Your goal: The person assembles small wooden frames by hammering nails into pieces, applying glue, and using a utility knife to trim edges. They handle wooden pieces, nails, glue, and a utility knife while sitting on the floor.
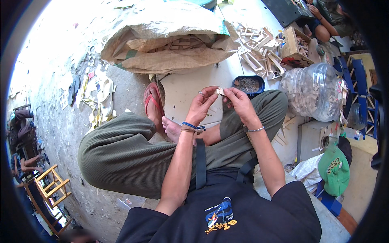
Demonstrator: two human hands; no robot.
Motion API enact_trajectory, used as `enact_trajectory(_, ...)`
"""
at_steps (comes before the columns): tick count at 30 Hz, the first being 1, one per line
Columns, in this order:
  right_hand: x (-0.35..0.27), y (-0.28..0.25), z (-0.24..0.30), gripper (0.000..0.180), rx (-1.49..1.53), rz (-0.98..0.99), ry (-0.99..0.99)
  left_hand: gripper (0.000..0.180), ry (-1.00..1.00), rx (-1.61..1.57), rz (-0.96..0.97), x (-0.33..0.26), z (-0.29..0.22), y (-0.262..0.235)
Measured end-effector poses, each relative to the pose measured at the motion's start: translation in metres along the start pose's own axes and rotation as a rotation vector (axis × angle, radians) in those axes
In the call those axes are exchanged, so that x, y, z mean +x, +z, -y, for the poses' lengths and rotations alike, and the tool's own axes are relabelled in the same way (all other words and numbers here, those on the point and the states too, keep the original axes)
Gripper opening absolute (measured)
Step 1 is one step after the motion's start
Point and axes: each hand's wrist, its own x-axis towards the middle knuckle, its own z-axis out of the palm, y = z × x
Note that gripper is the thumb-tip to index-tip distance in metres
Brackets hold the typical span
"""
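A small pale wooden piece (220, 91) is pinched between the fingertips of both hands, above my crossed legs. My left hand (199, 106) grips its left side with thumb and forefinger, while my right hand (241, 106) closes on its right side. The piece is too small to make out its exact shape, and the fingers partly cover it. Just beyond the right hand stands a dark blue oval tub (262, 84) holding many thin, short pieces that look like nails or pins.
A woven sack (162, 65) of wooden pieces gapes ahead. Wooden frames (263, 50) lie heaped right of it, beside a wooden box (288, 50). A big clear plastic bottle (312, 91) and a green cap (334, 170) are at right. Scraps (99, 97) litter the left ground; another person's arm (326, 24) shows far right.
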Motion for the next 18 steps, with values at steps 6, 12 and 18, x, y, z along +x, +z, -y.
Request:
enact_trajectory(6, -0.002, 0.002, -0.001, 0.033, -0.004, -0.009, 0.072, 0.037, 0.053, 0.059, -0.024, 0.002, 0.009, -0.003)
enact_trajectory(12, -0.002, 0.003, -0.005, 0.033, 0.016, -0.011, 0.066, 0.037, 0.075, 0.087, -0.045, 0.004, 0.015, -0.005)
enact_trajectory(18, 0.0, 0.005, -0.008, 0.033, -0.022, -0.013, 0.064, 0.037, 0.065, 0.097, -0.058, 0.004, 0.019, -0.004)
